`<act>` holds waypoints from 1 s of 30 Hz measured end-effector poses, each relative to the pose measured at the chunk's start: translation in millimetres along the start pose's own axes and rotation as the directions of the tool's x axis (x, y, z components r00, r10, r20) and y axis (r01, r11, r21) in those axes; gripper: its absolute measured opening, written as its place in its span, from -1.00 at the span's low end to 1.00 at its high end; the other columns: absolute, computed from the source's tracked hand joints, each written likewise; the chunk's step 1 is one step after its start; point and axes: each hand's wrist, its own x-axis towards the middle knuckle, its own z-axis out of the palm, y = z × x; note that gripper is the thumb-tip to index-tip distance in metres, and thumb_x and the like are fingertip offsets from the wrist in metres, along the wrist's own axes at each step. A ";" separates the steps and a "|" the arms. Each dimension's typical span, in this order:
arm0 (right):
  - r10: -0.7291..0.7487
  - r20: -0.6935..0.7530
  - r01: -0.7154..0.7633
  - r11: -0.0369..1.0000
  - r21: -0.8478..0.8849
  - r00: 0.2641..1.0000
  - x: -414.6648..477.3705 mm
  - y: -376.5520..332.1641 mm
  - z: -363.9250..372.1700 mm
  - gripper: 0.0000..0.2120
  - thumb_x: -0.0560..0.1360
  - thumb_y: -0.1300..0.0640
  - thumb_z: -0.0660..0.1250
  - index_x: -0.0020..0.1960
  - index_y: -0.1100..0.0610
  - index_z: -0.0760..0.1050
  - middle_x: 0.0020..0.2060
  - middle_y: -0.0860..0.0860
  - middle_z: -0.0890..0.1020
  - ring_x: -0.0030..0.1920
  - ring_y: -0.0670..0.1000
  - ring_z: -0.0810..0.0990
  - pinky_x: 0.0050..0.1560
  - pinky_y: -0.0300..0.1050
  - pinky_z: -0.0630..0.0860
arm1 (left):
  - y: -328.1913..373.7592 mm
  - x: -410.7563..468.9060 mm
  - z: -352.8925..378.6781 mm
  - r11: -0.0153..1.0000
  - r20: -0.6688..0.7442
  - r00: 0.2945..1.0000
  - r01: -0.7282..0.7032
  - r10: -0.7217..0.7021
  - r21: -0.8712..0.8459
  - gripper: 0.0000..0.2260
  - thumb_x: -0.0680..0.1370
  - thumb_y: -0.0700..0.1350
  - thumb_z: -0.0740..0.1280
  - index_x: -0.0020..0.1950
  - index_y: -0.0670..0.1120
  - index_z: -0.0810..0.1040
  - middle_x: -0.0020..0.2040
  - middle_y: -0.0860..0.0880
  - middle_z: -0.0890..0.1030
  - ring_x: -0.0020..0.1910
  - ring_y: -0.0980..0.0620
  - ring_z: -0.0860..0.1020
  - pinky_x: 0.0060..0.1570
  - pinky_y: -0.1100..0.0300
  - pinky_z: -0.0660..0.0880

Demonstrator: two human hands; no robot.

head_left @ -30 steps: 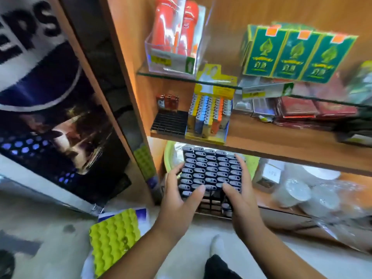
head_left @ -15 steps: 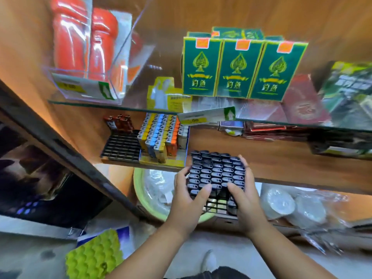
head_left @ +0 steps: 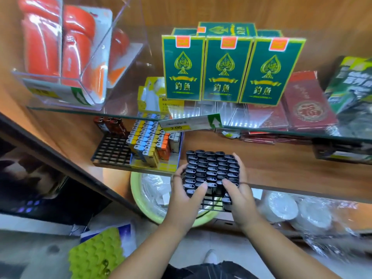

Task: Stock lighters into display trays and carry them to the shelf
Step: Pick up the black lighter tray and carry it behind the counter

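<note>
Wooden shelf (head_left: 281, 168) holds a box of coloured lighters (head_left: 149, 141) just left of the black lighter tray (head_left: 211, 170) we grip, left hand (head_left: 185, 192) and right hand (head_left: 239, 196) at its sides.

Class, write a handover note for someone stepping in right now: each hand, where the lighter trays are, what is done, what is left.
Left hand: grips the left side of the black lighter tray, thumb on top.
Right hand: grips its right side.
Tray: nearly full, a few near slots empty; far end over the wooden shelf edge, right of the coloured lighter tray.
Done: tray stocked and brought to the shelf.
Left: slide it fully on, let go; the black grid tray beside is mostly empty.
</note>
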 end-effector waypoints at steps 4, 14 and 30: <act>0.049 -0.027 -0.050 0.998 -0.024 0.998 -2.7 -1.0 -2.6 -0.34 0.44 -0.05 0.23 0.50 -0.18 0.09 0.42 -0.20 0.32 0.36 -0.33 0.30 0.36 -0.34 0.25 | 0.5 2.5 -1.7 1.000 0.040 0.999 0.012 -0.012 0.001 -0.49 0.38 0.12 0.40 0.28 0.26 0.28 0.32 0.16 0.45 0.21 0.32 0.49 0.06 0.48 0.41; 0.026 0.143 0.045 0.880 -0.473 0.989 -33.9 16.2 -37.5 -0.09 0.30 -0.12 0.54 0.51 -0.09 0.14 0.47 -0.23 0.23 0.46 -0.19 0.21 0.45 -0.08 0.25 | 1.3 6.5 3.6 1.000 0.024 0.999 0.025 -0.025 0.002 -0.59 0.50 -0.06 0.42 0.22 0.22 0.32 0.21 0.21 0.48 0.06 0.44 0.50 -0.07 0.56 0.38; -0.185 -0.104 0.009 0.528 -0.849 0.977 -12.0 36.0 -17.7 -0.19 0.27 -0.20 0.52 0.43 0.01 0.35 0.23 -0.12 0.56 0.28 0.01 0.21 0.10 -0.02 0.11 | -11.3 12.0 -17.9 0.830 0.127 0.989 -0.138 0.082 0.540 -0.13 0.41 0.10 0.50 0.55 0.17 0.02 0.49 0.12 0.16 0.48 0.10 0.16 0.40 0.25 0.15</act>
